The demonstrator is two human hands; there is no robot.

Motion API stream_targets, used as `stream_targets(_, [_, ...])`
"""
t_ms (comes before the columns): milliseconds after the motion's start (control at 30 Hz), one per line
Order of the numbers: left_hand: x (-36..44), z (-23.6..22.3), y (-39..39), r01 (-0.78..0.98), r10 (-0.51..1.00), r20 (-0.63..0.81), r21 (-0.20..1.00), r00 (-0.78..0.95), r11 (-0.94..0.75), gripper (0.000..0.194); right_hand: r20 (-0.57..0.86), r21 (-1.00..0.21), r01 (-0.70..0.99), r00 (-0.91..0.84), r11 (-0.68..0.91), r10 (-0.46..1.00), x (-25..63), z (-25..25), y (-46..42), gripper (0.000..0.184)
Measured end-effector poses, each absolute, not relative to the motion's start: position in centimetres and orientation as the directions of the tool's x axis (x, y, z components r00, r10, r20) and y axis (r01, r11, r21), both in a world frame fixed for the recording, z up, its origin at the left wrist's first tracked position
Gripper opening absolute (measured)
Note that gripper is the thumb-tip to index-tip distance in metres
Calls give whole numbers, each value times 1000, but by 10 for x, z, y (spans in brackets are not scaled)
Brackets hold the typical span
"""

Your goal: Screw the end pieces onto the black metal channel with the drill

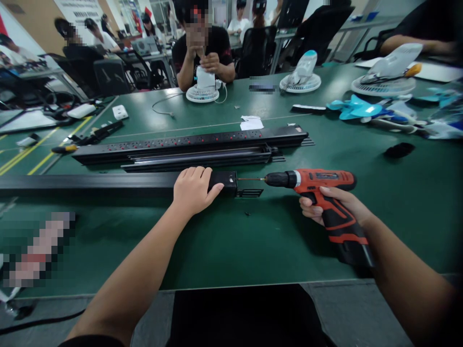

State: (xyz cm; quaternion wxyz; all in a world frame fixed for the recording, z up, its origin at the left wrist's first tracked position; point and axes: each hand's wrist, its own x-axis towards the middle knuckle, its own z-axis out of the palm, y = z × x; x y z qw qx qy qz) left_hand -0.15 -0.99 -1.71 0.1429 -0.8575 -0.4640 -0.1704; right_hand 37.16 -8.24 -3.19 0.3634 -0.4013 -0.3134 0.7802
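Under my left hand (pixel 193 190) lies a long black metal bar (pixel 119 183), stretching off to the left edge. The fingers wrap over its top near the right end, with the thumb pointing right along it. My right hand (pixel 340 205) grips an orange and black cordless drill (pixel 325 179) by its handle, a finger at the trigger. The drill's long thin bit (pixel 251 179) points left, and its tip meets the bar's end face. A slotted black bracket (pixel 250 193) sticks out beneath the bit. A tiny dark screw-like piece (pixel 247 213) lies in front.
Behind the bar lie a black power strip (pixel 202 140) with red switches and an open black channel (pixel 206 158). A screwdriver (pixel 65 149) is at left. Across the green table (pixel 231 260), a person handles a white fan (pixel 203 91). Blue fan blades (pixel 356 110) lie at right.
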Motion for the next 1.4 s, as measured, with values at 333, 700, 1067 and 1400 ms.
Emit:
stream_targets(333, [-1,-17,-10,845,744,428,-104,513,-524,57,-393,-763,-354,-408,-540,824,369,-29,-84,28])
stream_targets(700, [-1,-15,-10,848,748,426,-97,508,-521,55,-399,-757,-374,-384,-535,833,368,-27,-85,31])
stream_targets(1067, [0,-15,-11,849,753,423,-79,504,-523,56,-412,-746,-349,-427,-567,805,369,-29,-84,31])
stream_targets(1400, [-1,-17,-10,849,750,431,-78,502,-523,56,-393,-764,-330,-443,-555,806,367,-25,-82,31])
